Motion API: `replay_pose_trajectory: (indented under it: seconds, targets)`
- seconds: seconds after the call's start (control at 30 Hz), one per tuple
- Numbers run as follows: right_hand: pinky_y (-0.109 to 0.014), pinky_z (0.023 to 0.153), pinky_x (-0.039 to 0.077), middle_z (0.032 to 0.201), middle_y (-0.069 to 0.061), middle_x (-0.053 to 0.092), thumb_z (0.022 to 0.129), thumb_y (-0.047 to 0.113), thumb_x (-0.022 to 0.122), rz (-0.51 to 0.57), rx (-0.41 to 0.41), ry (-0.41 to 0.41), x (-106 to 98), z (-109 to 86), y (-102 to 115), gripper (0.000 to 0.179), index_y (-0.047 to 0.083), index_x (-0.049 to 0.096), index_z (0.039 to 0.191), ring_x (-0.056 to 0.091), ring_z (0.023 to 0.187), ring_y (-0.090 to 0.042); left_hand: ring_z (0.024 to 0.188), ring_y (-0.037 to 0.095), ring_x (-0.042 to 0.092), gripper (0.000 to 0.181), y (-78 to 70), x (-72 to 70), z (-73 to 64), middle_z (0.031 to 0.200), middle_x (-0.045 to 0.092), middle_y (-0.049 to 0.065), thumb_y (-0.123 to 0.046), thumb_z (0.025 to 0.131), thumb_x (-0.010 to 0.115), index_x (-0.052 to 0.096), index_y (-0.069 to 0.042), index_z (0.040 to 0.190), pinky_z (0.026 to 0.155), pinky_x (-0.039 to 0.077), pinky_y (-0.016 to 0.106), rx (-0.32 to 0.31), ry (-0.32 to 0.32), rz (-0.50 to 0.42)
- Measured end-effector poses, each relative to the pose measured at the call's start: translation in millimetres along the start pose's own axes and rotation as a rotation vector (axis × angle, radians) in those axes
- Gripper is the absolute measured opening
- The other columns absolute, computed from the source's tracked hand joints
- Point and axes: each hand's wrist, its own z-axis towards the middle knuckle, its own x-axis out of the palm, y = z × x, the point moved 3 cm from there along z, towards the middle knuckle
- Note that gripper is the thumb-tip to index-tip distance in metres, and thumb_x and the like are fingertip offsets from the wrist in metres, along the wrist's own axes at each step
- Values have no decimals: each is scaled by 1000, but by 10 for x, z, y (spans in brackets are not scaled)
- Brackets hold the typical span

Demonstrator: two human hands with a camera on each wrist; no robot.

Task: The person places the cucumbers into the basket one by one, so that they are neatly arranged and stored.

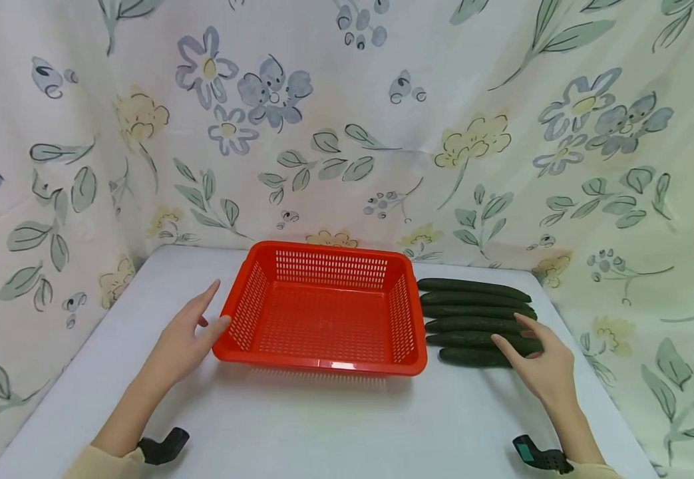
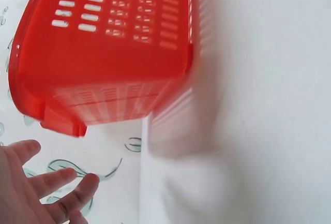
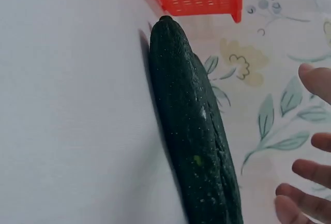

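A red plastic basket (image 1: 323, 364) with slotted walls stands on the white table, its inside bare. My left hand (image 1: 186, 342) is at the basket's left side, fingers spread, thumb tip close to the rim. In the left wrist view those fingers (image 2: 72, 195) hold nothing, beside the basket wall (image 2: 103, 63). Several dark green cucumbers (image 1: 472, 324) lie side by side in a row right of the basket. Over their right ends hovers my right hand (image 1: 547, 362), thumb and fingers apart. The right wrist view has the nearest cucumber (image 3: 189, 125) alongside the spread fingers (image 3: 310, 167).
The white table (image 1: 299, 426) stretches in front of the basket. A floral cloth (image 1: 347, 133) hangs behind it and along both sides. Each wrist wears a black strap (image 1: 164, 447).
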Motion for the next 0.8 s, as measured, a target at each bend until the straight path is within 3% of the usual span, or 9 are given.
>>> replay_pose_trajectory:
  seconds: [0.1,0.2,0.33,0.43,0.5,0.6,0.67,0.73,0.8]
  targets:
    - [-8,63,45,126,-13,74,83,29,92,19,37,-34,-13,-69,-33,57,10,73,134,62,90,1,102,30,56,80,-35,88,-37,161,42,25,-44,106,60,23,-16,171,62,53,29,16,0,-49]
    - [-11,64,45,120,-2,75,85,29,92,48,83,-14,-16,-116,-92,54,11,73,131,58,80,12,114,36,58,78,-94,173,-53,163,41,23,-38,105,62,26,-13,169,73,63,41,49,-20,-110]
    - [-20,55,46,113,23,68,90,32,88,132,167,94,12,-190,-203,51,12,71,134,64,68,0,137,45,49,80,-150,276,-69,168,34,21,-35,102,65,28,-12,169,94,60,63,65,-45,-191]
    - [-27,48,45,112,34,64,93,32,85,213,220,191,58,-248,-292,52,11,69,137,66,61,-14,141,46,46,84,-145,333,-82,169,32,20,-34,98,70,29,-13,168,97,58,65,55,-73,-219]
    - [-30,46,44,114,32,65,93,30,85,254,239,241,96,-281,-341,52,10,67,138,64,57,-19,142,45,46,89,-127,359,-93,169,33,20,-33,94,75,30,-12,168,97,58,65,52,-92,-226]
    - [-32,43,41,94,14,75,92,28,86,276,257,284,148,-318,-395,53,9,67,138,57,51,-18,143,44,44,103,-75,399,-106,170,33,20,-32,84,86,30,-11,168,95,58,65,78,-113,-239]
    - [-32,43,41,78,1,73,91,26,87,286,256,289,170,-342,-423,53,9,67,137,54,49,-16,145,45,41,114,-43,421,-119,170,31,20,-33,76,92,29,-10,168,94,58,66,102,-115,-242]
    - [-30,43,42,75,2,70,90,23,88,287,238,281,191,-365,-455,52,8,68,136,53,49,-13,146,45,39,121,-22,437,-134,172,30,18,-36,71,96,29,-10,168,94,58,67,121,-115,-236]
    - [-28,45,45,92,13,70,89,20,89,286,200,260,210,-389,-476,50,7,69,133,55,51,-12,145,44,39,124,-14,443,-153,173,28,17,-40,69,97,29,-10,168,94,58,67,125,-109,-223]
